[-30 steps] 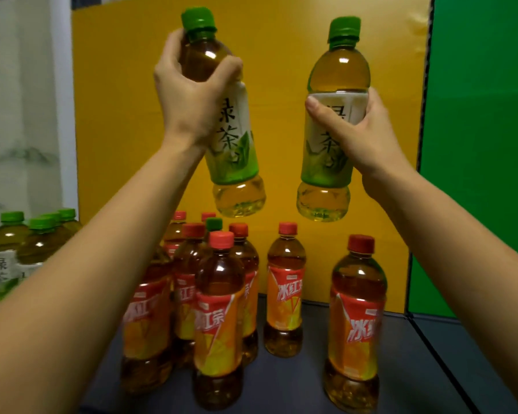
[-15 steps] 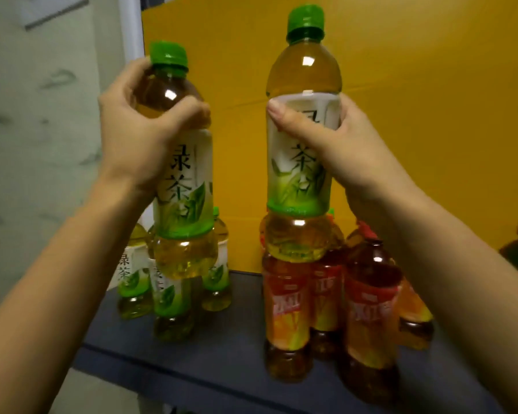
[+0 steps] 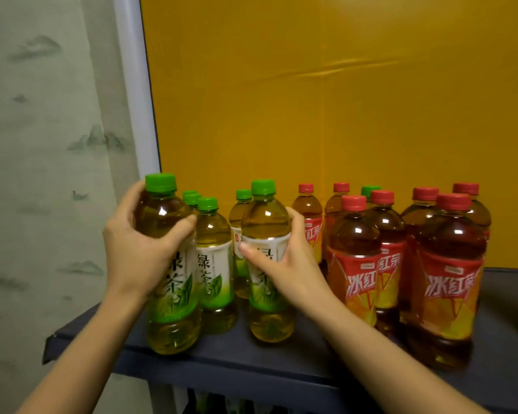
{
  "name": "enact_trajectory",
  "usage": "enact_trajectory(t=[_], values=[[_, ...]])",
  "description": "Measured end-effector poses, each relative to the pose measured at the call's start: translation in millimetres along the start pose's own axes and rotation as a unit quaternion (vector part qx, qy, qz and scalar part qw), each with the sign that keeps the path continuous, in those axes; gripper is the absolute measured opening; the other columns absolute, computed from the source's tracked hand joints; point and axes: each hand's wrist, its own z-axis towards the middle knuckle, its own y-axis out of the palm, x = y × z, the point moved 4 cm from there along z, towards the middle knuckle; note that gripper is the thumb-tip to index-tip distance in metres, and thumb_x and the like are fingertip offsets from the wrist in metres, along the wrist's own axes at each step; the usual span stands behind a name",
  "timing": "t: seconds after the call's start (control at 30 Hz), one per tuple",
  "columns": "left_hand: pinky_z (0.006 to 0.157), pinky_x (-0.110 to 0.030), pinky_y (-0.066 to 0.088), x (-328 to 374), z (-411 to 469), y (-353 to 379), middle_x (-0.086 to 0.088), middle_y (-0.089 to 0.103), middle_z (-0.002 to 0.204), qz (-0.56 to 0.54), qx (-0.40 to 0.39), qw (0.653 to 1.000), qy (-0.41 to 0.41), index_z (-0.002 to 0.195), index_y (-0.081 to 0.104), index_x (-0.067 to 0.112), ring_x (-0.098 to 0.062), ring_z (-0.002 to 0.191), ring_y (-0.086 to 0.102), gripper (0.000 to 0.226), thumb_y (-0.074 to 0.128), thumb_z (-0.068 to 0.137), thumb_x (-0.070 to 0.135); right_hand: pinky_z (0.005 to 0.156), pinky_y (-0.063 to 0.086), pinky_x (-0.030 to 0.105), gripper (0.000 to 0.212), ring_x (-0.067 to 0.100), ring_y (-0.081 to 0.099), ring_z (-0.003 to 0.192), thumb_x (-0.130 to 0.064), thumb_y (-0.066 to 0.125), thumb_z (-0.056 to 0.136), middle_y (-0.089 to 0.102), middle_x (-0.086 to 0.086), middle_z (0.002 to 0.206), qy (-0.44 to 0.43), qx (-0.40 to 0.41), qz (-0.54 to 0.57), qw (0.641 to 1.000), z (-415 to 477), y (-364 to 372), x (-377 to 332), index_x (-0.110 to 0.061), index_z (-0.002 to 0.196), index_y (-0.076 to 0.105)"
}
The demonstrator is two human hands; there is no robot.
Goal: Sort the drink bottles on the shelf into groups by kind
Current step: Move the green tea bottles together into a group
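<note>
Starting at the left front of the shelf [image 3: 281, 364], one green tea bottle [image 3: 177, 297] is gripped upright by the left hand [image 3: 138, 252], a second green tea bottle [image 3: 265, 216] is clasped by the right hand [image 3: 290, 264] just beside, and red-capped bottles [image 3: 449, 282] are grouped right.

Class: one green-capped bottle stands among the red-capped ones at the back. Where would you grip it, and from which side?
Take the green-capped clear plastic bottle by its cap and neck, from above. Only its cap shows, upright behind the red-capped brown tea bottles that stand in front of and beside it, with the yellow panel behind. Its body therefore looks hard to reach from any side.
</note>
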Motion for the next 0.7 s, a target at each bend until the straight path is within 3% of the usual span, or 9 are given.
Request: enact_trajectory(t=[0.07, 0.17, 0.33, 0.47, 0.53, 0.6, 0.7], values=[[0.072, 0.000, 0.043, -14.0, -5.0, -3.4, 0.029, 0.063, 0.085, 0.007, 0.008, 1.000, -0.006, 0.103, 0.054, 0.032, 0.019, 0.084, 0.056, 0.050, 0.075, 0.069, 0.002, 0.102, 0.044, 0.040, 0.082, 0.008, 0.052, 0.117, -0.040, 0.076, 0.071, 0.055, -0.010, 0.123, 0.014, 0.012, 0.000, 1.000, -1.0, 8.0, 14.8, -0.026, 0.135, 0.025], [0.073, 0.000, 0.043, -34.3, -11.0, -7.5, 0.020, 0.057, 0.095, 0.010, 0.023, 0.999, -0.020, 0.111, 0.054, 0.021, 0.018, 0.085, 0.056, 0.050, 0.074, 0.070, 0.001, 0.101, 0.044, 0.037, 0.081, 0.005, 0.050, 0.117, -0.040, 0.074, 0.072, 0.052, -0.018, 0.120, 0.028, 0.033, -0.006, 0.999, -1.8, 17.2, 28.1, -0.031, 0.135, 0.025], [0.075, -0.001, 0.044, -64.1, -15.4, -7.2, 0.017, 0.058, 0.100, -0.003, 0.029, 0.999, -0.034, 0.110, 0.054, 0.030, 0.013, 0.090, 0.056, 0.052, 0.078, 0.069, 0.009, 0.097, 0.049, 0.035, 0.079, 0.003, 0.056, 0.111, -0.038, 0.074, 0.073, 0.055, -0.012, 0.122, 0.038, 0.053, 0.009, 0.998, 1.7, 33.5, 38.2, -0.037, 0.132, 0.021], [0.076, -0.001, 0.043, -81.2, -11.5, -3.8, 0.010, 0.058, 0.101, 0.004, 0.044, 0.998, -0.042, 0.119, 0.051, 0.020, 0.016, 0.090, 0.054, 0.054, 0.074, 0.072, 0.007, 0.086, 0.046, 0.010, 0.071, -0.011, 0.054, 0.106, -0.032, 0.073, 0.076, 0.054, -0.017, 0.118, 0.042, 0.072, 0.011, 0.996, 4.8, 40.5, 39.2, -0.048, 0.121, 0.020], [0.074, -0.001, 0.044, -87.1, -12.6, -1.5, 0.004, 0.056, 0.105, 0.004, 0.044, 0.998, -0.052, 0.121, 0.049, 0.020, 0.016, 0.089, 0.054, 0.057, 0.076, 0.072, 0.014, 0.080, 0.041, 0.002, 0.067, -0.017, 0.051, 0.103, -0.032, 0.072, 0.077, 0.051, -0.022, 0.116, 0.052, 0.074, 0.000, 0.996, 6.4, 42.4, 38.6, -0.050, 0.117, 0.020], [0.074, -0.006, 0.045, -92.0, -13.4, -0.2, 0.001, 0.051, 0.111, 0.025, 0.046, 0.997, -0.063, 0.123, 0.048, 0.017, 0.005, 0.090, 0.054, 0.065, 0.077, 0.068, 0.034, 0.082, 0.040, 0.002, 0.070, -0.010, 0.050, 0.109, -0.036, 0.071, 0.077, 0.049, -0.017, 0.121, 0.062, 0.075, -0.015, 0.995, 7.1, 43.3, 38.1, -0.050, 0.119, 0.017], [0.083, -0.024, 0.041, -96.0, -13.3, 0.8, -0.004, 0.046, 0.111, 0.086, 0.044, 0.994, -0.055, 0.125, 0.047, 0.011, -0.011, 0.104, 0.044, 0.073, 0.061, 0.067, 0.054, 0.098, 0.036, 0.016, 0.080, 0.007, 0.039, 0.127, -0.043, 0.069, 0.077, 0.038, -0.010, 0.135, 0.074, 0.049, -0.043, 0.995, 7.5, 43.3, 35.9, -0.040, 0.133, 0.011]])
